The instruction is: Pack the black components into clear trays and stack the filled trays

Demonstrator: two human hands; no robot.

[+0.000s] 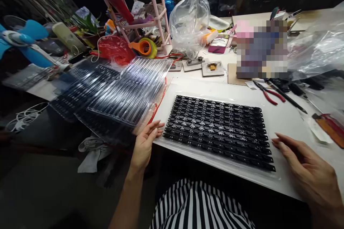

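Rows of black strips [215,125] lie side by side in a clear plastic tray [212,157] on the white table. At the tray's left edge is my left hand [146,141], its fingers partly spread and nothing held between them. Just off the right ends of the strips, my right hand [309,162] has its fingers apart and holds nothing. Whether either hand touches the tray's rim I cannot tell. Further left, clear ribbed trays [131,89] are stacked over darker ones [83,93].
Red-handled pliers [270,94] and a black tool lie at the right. Small metal fixtures [212,68] sit behind the tray. At the back stand a pink shelf [157,3] and a clear bag [189,18]. A blue fan [27,39] is at far left.
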